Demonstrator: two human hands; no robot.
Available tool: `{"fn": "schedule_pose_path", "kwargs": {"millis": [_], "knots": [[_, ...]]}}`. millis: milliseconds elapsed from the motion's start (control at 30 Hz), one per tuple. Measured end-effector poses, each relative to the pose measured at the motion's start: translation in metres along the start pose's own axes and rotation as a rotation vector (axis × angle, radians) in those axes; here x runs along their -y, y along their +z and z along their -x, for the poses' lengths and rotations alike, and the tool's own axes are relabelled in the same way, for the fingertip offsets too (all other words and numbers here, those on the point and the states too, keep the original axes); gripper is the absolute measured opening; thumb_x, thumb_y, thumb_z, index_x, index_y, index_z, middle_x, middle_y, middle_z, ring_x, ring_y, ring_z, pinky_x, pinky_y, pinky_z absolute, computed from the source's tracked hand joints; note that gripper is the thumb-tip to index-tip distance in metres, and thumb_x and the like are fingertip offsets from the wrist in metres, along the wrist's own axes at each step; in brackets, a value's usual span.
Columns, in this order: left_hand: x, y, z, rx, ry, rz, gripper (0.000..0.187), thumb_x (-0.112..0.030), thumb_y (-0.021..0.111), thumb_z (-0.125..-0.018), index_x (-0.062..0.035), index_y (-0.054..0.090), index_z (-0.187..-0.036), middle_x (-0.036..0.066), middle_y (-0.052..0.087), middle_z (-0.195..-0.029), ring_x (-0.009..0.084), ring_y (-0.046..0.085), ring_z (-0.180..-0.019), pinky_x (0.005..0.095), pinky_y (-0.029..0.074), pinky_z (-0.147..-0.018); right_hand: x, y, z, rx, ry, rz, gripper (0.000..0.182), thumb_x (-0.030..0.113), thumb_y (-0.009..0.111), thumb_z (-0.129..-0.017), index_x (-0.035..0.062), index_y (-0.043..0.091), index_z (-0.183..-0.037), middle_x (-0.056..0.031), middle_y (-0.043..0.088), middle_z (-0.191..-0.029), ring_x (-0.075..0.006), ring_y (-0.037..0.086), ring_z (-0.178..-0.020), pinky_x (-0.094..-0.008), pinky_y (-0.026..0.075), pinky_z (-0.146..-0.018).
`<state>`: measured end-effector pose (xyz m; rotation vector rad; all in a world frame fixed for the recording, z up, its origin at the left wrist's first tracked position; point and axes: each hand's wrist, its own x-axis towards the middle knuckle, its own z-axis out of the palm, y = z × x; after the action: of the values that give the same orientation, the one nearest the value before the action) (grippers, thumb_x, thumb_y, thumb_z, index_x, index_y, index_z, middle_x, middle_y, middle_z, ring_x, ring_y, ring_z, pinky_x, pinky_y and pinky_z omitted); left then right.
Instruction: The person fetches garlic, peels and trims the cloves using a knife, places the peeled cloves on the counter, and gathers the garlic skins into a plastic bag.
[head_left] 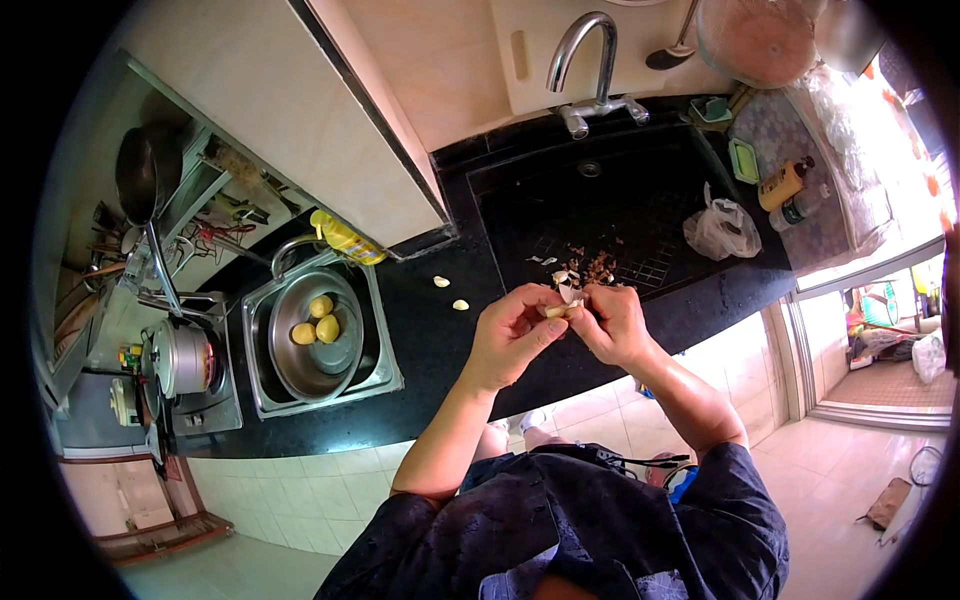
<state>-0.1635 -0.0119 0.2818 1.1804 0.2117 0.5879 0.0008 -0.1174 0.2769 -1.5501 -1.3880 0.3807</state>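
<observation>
Close together at the front edge of the black sink (540,200), both of my hands have their fingers closed on a pale garlic clove (553,311). My left hand (512,335) pinches it between thumb and fingers. From the other side, my right hand (617,325) grips it at its papery skin (571,294), partly hidden by the fingers. To the left, one bare garlic clove (441,282) lies on the black counter (430,345) near another clove (460,305). Beyond my fingers, brown peelings (600,267) and pale skins are scattered in the sink.
A second sink (390,380) at left holds a metal bowl (283,375) with several yellow potatoes (327,328). A chrome faucet (603,60) rises at the back. At right are a plastic bag (722,230) and bottles (782,184). A pot (182,358) stands far left.
</observation>
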Motion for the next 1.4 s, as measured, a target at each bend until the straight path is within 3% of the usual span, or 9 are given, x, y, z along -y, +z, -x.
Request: {"fn": "schedule_pose_path", "kwargs": {"millis": [267, 433, 767, 867, 1100, 1167, 1233, 1267, 1400], "knots": [[0.015, -0.008, 0.002, -0.092, -0.072, 0.003, 0.027, -0.009, 0.07, -0.091, 0.0008, 0.061, -0.115, 0.006, 0.067, -0.093, 0.0111, 0.065, -0.078, 0.0266, 0.057, -0.071, -0.004, -0.003, -0.002, -0.155, 0.122, 0.002, 0.039, 0.027, 0.064, -0.093, 0.002, 0.052, -0.066, -0.0106, 0.049, -0.053, -0.0176, 0.049, -0.045, -0.0332, 0.038, -0.045], [0.064, -0.044, -0.007, -0.31, -0.181, 0.0, 0.024, -0.01, 0.065, -0.094, 0.0005, 0.062, -0.116, 0.005, 0.066, -0.088, 0.0113, 0.064, -0.071, 0.0257, 0.055, -0.065, -0.082, 0.01, 0.001, -0.031, 0.459, 0.406, 0.045, 0.038, 0.059, -0.095, -0.0019, 0.062, -0.076, -0.0237, 0.06, -0.066, -0.0395, 0.064, -0.063, -0.0457, 0.048, -0.057], [0.141, -0.176, 0.013, -0.691, -0.301, -0.586, 0.023, -0.011, 0.061, -0.094, 0.0001, 0.062, -0.114, 0.003, 0.062, -0.078, 0.0083, 0.059, -0.062, 0.0228, 0.05, -0.052, -0.177, 0.032, 0.034, 0.313, 0.591, 0.721, 0.043, 0.043, 0.059, -0.091, 0.0009, 0.066, -0.097, -0.0219, 0.07, -0.088, -0.0393, 0.068, -0.087, -0.0495, 0.054, -0.078], [0.15, -0.199, 0.016, -0.746, -0.234, -0.915, 0.026, -0.014, 0.062, -0.091, -0.002, 0.062, -0.114, 0.016, 0.069, -0.082, 0.0296, 0.069, -0.071, 0.041, 0.053, -0.064, -0.177, 0.032, 0.034, 0.346, 0.585, 0.752, 0.041, 0.041, 0.057, -0.092, 0.0015, 0.065, -0.099, -0.0224, 0.07, -0.089, -0.0392, 0.069, -0.087, -0.0498, 0.054, -0.078], [0.172, -0.11, -0.04, -0.37, -0.05, -1.208, 0.013, -0.017, 0.061, -0.091, -0.0062, 0.067, -0.096, 0.017, 0.069, -0.09, 0.0375, 0.067, -0.086, 0.0456, 0.053, -0.073, -0.174, 0.032, 0.029, 0.347, 0.64, 0.761, 0.031, 0.033, 0.05, -0.096, 0.0052, 0.063, -0.102, -0.0197, 0.068, -0.097, -0.0362, 0.069, -0.089, -0.0478, 0.055, -0.076], [0.19, -0.088, -0.065, -0.155, -0.248, -1.241, 0.017, -0.02, 0.056, -0.091, -0.0086, 0.068, -0.097, 0.017, 0.067, -0.097, 0.037, 0.066, -0.089, 0.047, 0.051, -0.074, -0.184, 0.032, 0.036, 0.47, 0.434, 0.916, 0.028, 0.03, 0.051, -0.095, 0.0056, 0.064, -0.101, -0.0172, 0.067, -0.097, -0.0342, 0.069, -0.087, -0.0459, 0.056, -0.073], [0.248, -0.093, -0.078, -0.033, -0.108, -1.397, 0.016, -0.02, 0.055, -0.09, -0.0065, 0.064, -0.095, 0.018, 0.064, -0.097, 0.0354, 0.064, -0.093, 0.0456, 0.051, -0.077, -0.194, 0.034, 0.041, 0.479, 0.203, 1.011, 0.021, 0.022, 0.055, -0.091, 0.0063, 0.063, -0.103, -0.0129, 0.065, -0.096, -0.0304, 0.07, -0.084, -0.0426, 0.057, -0.069], [0.239, -0.074, -0.085, -0.205, -0.34, -1.212, 0.017, -0.019, 0.056, -0.09, -0.0068, 0.063, -0.099, 0.018, 0.061, -0.101, 0.0341, 0.062, -0.097, 0.0444, 0.052, -0.08, -0.195, 0.032, 0.042, 0.415, 0.281, 0.867, 0.024, 0.024, 0.051, -0.095, 0.0046, 0.06, -0.104, -0.0188, 0.065, -0.094, -0.0367, 0.068, -0.085, -0.0476, 0.055, -0.071], [0.269, -0.083, -0.089, 0.091, -0.176, -1.578, 0.022, -0.008, 0.055, -0.086, -0.0019, 0.062, -0.105, 0.02, 0.059, -0.118, 0.0351, 0.061, -0.105, 0.0436, 0.054, -0.085, -0.173, 0.025, 0.035, 0.271, 0.477, 0.6, 0.03, 0.029, 0.045, -0.101, 0.0008, 0.052, -0.105, -0.0311, 0.065, -0.091, -0.049, 0.063, -0.086, -0.058, 0.049, -0.075]]}}
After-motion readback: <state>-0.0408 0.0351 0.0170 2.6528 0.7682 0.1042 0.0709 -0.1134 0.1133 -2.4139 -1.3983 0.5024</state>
